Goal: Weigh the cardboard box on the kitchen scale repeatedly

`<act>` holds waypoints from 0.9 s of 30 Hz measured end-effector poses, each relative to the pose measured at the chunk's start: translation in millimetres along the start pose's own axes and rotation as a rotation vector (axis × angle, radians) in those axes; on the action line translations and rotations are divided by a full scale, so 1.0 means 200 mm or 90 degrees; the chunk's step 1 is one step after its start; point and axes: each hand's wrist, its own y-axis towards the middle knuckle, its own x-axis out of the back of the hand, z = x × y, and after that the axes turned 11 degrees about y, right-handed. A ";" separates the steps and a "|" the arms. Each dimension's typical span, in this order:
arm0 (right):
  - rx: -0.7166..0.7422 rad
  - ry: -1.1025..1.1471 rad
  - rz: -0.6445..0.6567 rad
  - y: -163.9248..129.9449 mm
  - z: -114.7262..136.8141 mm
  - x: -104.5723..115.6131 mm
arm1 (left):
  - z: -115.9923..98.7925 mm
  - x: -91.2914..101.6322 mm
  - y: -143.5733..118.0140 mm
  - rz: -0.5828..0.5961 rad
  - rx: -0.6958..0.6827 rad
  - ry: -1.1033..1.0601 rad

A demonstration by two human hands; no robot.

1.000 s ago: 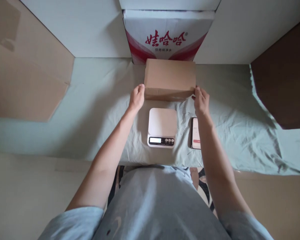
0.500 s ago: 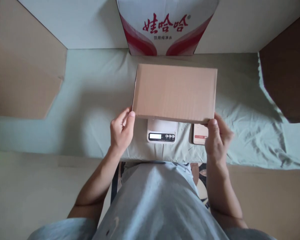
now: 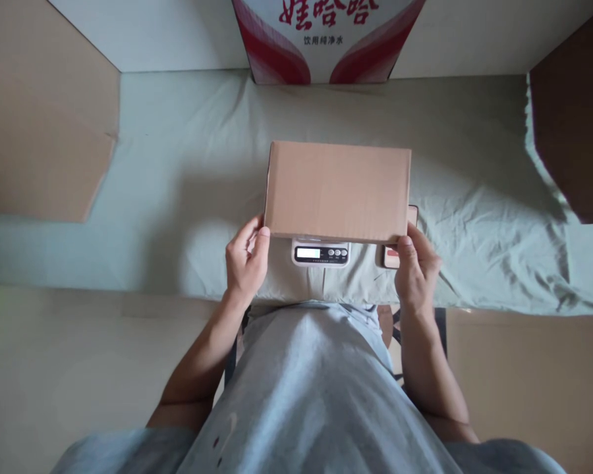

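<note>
1. Cardboard, plain brown and unprinted, makes up the closed box (image 3: 337, 191) that the person holds level over the near edge of the cloth-covered bench (image 3: 178, 171).
2. At the box's near left corner, the left hand (image 3: 244, 263) has its thumb on top at the edge and its fingers curled beneath, closed on the corner.
3. At the near right corner, the right hand (image 3: 416, 270) grips the same way: thumb over the rim, fingers hidden under the box.
4. Directly below the box sits a white kitchen scale (image 3: 321, 253); only its display strip and buttons show, so whether the box touches the platform cannot be told.
5. Beside the scale, toward the right, a phone (image 3: 389, 255) lies mostly covered by the box and the right hand.
6. A red-and-white printed carton (image 3: 326, 46) stands at the far edge of the bench.
7. The box looks stiff and light, with flat panels that hold their shape; its smooth faces offer little grip, so opposite corners or edges seem the surest hold.
</note>
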 end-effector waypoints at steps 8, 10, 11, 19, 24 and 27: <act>-0.003 0.130 -0.081 0.02 -0.01 0.02 | 0.06 0.06 0.03 -0.075 -0.003 -0.001; 0.027 0.168 -0.142 0.04 -0.03 0.05 | 0.09 0.10 0.06 -0.134 0.000 -0.002; 0.041 0.181 -0.174 0.05 -0.04 0.07 | 0.11 0.12 0.07 -0.167 -0.003 0.005; 0.037 0.135 -0.275 0.05 -0.09 0.12 | 0.15 0.21 0.10 -0.286 -0.080 0.028; 0.050 0.138 -0.302 0.04 -0.07 0.10 | 0.14 0.21 0.09 -0.293 -0.097 -0.025; 0.041 0.109 -0.312 0.05 -0.06 0.10 | 0.14 0.21 0.10 -0.300 -0.096 -0.027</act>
